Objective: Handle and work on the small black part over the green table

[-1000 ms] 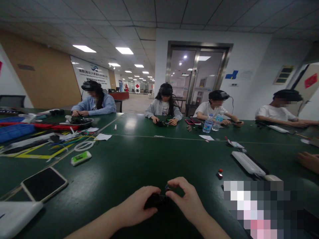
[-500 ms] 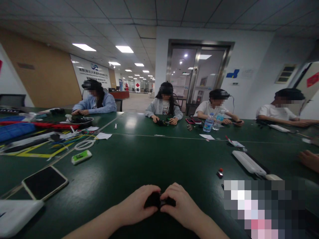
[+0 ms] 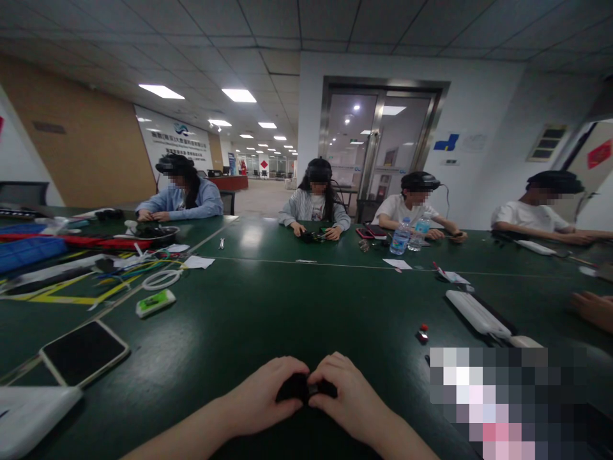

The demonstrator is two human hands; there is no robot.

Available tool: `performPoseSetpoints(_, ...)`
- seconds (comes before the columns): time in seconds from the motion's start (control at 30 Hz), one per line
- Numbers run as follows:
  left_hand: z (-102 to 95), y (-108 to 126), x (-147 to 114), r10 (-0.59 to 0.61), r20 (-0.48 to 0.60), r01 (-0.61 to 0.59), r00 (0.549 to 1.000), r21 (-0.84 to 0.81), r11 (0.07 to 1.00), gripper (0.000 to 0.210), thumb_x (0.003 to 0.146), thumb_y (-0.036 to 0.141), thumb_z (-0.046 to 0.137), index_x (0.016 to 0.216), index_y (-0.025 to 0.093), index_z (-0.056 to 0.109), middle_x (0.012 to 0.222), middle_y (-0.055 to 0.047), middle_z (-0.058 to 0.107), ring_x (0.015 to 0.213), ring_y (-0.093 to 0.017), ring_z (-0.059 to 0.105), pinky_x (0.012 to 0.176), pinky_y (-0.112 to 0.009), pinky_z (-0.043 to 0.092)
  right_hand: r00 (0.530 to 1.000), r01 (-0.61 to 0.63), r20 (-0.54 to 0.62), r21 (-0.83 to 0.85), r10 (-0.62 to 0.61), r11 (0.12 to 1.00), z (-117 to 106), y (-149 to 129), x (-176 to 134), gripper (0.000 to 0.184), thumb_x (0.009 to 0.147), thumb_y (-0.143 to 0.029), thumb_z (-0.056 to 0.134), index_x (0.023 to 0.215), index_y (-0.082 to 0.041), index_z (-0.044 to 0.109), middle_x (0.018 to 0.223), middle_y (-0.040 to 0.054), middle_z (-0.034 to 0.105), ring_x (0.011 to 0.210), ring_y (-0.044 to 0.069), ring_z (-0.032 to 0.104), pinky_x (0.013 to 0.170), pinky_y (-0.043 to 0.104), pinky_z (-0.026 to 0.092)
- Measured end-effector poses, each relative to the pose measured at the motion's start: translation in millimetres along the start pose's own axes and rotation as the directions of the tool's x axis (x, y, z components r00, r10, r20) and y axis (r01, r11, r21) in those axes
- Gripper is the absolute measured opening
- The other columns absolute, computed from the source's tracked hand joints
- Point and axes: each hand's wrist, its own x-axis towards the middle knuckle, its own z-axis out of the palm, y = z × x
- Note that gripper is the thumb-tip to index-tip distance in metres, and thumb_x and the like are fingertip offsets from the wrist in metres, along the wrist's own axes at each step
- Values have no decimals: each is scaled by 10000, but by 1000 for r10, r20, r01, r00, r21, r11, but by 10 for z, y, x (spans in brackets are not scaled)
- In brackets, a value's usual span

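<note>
Low in the centre of the head view, my left hand [image 3: 263, 399] and my right hand [image 3: 352, 399] meet fingertip to fingertip just over the green table [image 3: 306, 306]. Between them is a small black object [image 3: 295, 386] with a greyish part [image 3: 313, 388] at the right fingertips. Thumb and fingers of each hand are curled closed around it. Most of it is hidden by the fingers and in shadow, so its kind cannot be made out.
To the left lie a phone [image 3: 85, 352], a white box [image 3: 36, 415], a green-and-white packet [image 3: 156, 303] and a coiled white cable [image 3: 161, 279]. On the right are a small red-topped item [image 3: 422, 333] and a white power strip [image 3: 477, 314]. Several people sit around the table.
My hands stay almost in place; the greyish part between the fingertips shows slightly more. The view has shifted very slightly.
</note>
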Motion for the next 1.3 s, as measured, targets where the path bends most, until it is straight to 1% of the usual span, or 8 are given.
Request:
performPoseSetpoints(0.2, -9, 17, 2, 8, 2, -8, 1000, 1, 1000, 358, 753, 198, 579, 1102, 253, 523, 1118, -21, 575, 1027, -181, 517, 918, -327, 401, 1000, 11, -6, 2, -11, 1000, -12, 3, -7, 162, 696, -171, 687, 825, -267, 667, 847, -11, 635, 845, 197, 547, 747, 316, 396)
performPoseSetpoints(0.3, -3, 9, 5, 14, -1, -14, 1000, -1, 1000, 350, 752, 200, 579, 1094, 253, 525, 1105, -20, 574, 1016, -181, 519, 909, -330, 409, 1000, 5, 15, -20, -5, 1000, 6, 14, -4, 150, 699, -175, 688, 822, -257, 666, 853, -14, 636, 854, 189, 544, 755, 307, 389)
performPoseSetpoints(0.43, 25, -40, 7, 100, -13, -100, 995, 13, 995, 325, 764, 179, 563, 1078, 259, 539, 1091, -24, 567, 1025, -179, 510, 918, -336, 414, 997, -41, 67, -47, 44, 998, 38, 38, 6, 165, 680, -193, 720, 826, -234, 656, 852, -16, 629, 871, 175, 531, 763, 286, 373)
performPoseSetpoints(0.57, 37, -72, -4, 182, -6, -181, 983, 81, 980, 359, 799, 167, 533, 1129, 306, 549, 1149, -27, 532, 1046, -178, 501, 917, -328, 418, 993, -88, 75, -56, 92, 995, 55, 59, 18, 189, 652, -205, 744, 811, -226, 645, 868, -15, 607, 874, 169, 520, 748, 271, 366)
performPoseSetpoints(0.73, 27, -56, -9, 199, 34, -202, 979, 217, 955, 330, 830, 188, 516, 1099, 362, 593, 1158, -17, 516, 1030, -192, 503, 884, -343, 425, 980, -162, 114, -22, 164, 987, 54, 65, 33, 169, 650, -221, 739, 791, -231, 647, 798, -23, 593, 802, 155, 526, 674, 250, 366)
performPoseSetpoints(0.9, 11, -22, -3, 206, 61, -215, 977, 308, 927, 356, 830, 168, 502, 1117, 363, 583, 1166, -26, 507, 1038, -199, 496, 874, -346, 421, 975, -195, 107, 11, 193, 981, 26, 34, 39, 163, 639, -211, 736, 783, -228, 662, 788, -16, 594, 778, 150, 534, 660, 246, 375)
performPoseSetpoints(1.1, -26, 48, -5, 211, 91, -229, 973, 369, 901, 398, 842, 161, 472, 1178, 367, 531, 1173, -33, 515, 1039, -201, 502, 857, -339, 432, 969, -217, 137, 78, 205, 973, -30, 63, 20, 177, 659, -199, 703, 828, -243, 678, 825, -7, 600, 786, 151, 559, 683, 252, 406)
performPoseSetpoints(1.3, -11, -3, 9, 211, 79, -225, 974, 387, 894, 408, 838, 158, 478, 1190, 361, 519, 1186, -34, 514, 1062, -213, 503, 866, -353, 438, 968, -237, 118, 146, 221, 961, -43, 136, 11, 204, 669, -149, 657, 850, -239, 679, 855, -4, 612, 792, 146, 585, 706, 246, 436)
